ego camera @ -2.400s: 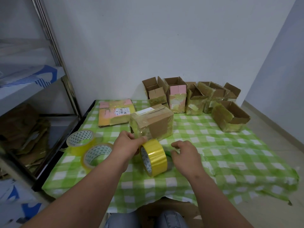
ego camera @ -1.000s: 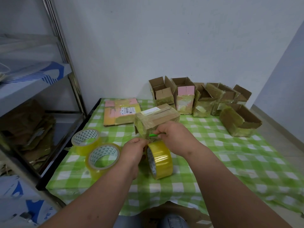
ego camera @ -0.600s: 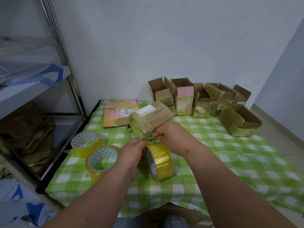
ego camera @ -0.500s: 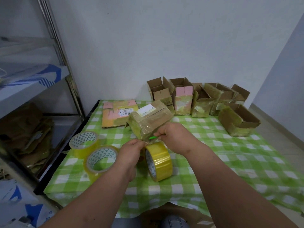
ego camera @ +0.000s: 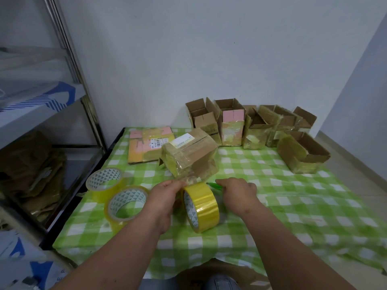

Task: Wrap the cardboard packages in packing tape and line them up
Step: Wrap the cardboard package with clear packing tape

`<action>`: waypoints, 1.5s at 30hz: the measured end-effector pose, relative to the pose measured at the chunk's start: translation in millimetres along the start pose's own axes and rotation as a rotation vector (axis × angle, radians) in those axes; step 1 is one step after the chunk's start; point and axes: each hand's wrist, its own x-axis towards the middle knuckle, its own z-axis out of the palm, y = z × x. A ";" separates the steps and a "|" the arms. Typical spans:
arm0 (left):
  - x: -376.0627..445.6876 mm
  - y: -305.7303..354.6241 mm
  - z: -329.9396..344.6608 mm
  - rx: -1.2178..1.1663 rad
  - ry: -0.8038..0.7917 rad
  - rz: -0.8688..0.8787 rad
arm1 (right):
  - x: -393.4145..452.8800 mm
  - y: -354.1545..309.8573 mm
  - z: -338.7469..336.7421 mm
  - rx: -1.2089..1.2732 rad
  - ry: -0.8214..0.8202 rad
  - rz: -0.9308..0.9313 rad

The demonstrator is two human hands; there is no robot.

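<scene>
A taped box [ego camera: 189, 154] sits tilted near the middle of the green checked table [ego camera: 293, 206], its near lower corner lifted towards the hands and a white label on its top. A strip of clear tape [ego camera: 191, 180] runs from that corner down to the yellow roll [ego camera: 201, 207], which stands on edge just near of the box.

The left hand [ego camera: 165, 197] is curled against the left side of the roll, thumb and fingertips pinching the strip where it leaves the roll. The right hand [ego camera: 237, 192] lies just right of the roll, fingers curled round a small green cutter [ego camera: 214, 185] whose tip points left towards the strip; whether the tip touches the tape I cannot tell.

Two more rolls lie flat on the left: one [ego camera: 105, 182] farther left, the other [ego camera: 125, 204] nearer and just beside the left wrist. A flat pink and tan parcel [ego camera: 148, 146] lies far left of the taped box.

Along the far wall stands a row of open boxes [ego camera: 240, 126], flaps up, touching one another. One more open box [ego camera: 301, 155] lies on its side at the right, apart from the row.

A metal shelf [ego camera: 69, 65] stands left of the table, with flattened cardboard [ego camera: 31, 172] stacked on a lower level.
</scene>
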 end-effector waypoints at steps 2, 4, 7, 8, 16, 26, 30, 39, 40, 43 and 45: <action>1.0 0.1 -0.2 -0.015 0.005 -0.008 | -1.0 -6.8 -0.9 0.106 0.080 0.026; 1.5 0.1 0.0 -0.018 0.011 -0.006 | -3.0 -17.5 -6.0 0.500 0.071 0.090; -0.4 1.0 1.5 -0.007 0.007 -0.003 | -9.7 -38.7 -15.2 1.039 -0.113 0.199; -1.0 1.4 1.5 -0.003 0.005 -0.002 | -10.5 -43.9 -17.3 1.094 -0.172 0.207; -2.7 9.5 2.0 0.269 0.090 0.088 | -6.7 -55.8 -20.4 1.261 -0.266 0.163; 20.0 29.8 0.2 1.107 0.106 0.690 | -8.8 -49.5 -14.4 1.354 -0.332 0.080; 35.2 36.1 -8.5 1.172 0.169 0.643 | -13.0 -42.4 -15.3 1.375 -0.311 0.068; 38.8 40.1 -14.9 1.236 0.162 0.706 | -7.7 -13.8 -15.6 1.563 -0.184 0.138; 39.0 40.3 -14.1 1.240 0.173 0.718 | -6.0 -13.7 -16.5 1.559 -0.165 0.138; 39.8 38.7 -11.2 1.202 0.185 0.758 | 1.1 -10.3 -20.3 1.554 -0.098 0.147; 42.0 35.7 -12.5 1.162 0.184 0.770 | 4.2 -7.1 -24.4 1.538 -0.052 0.158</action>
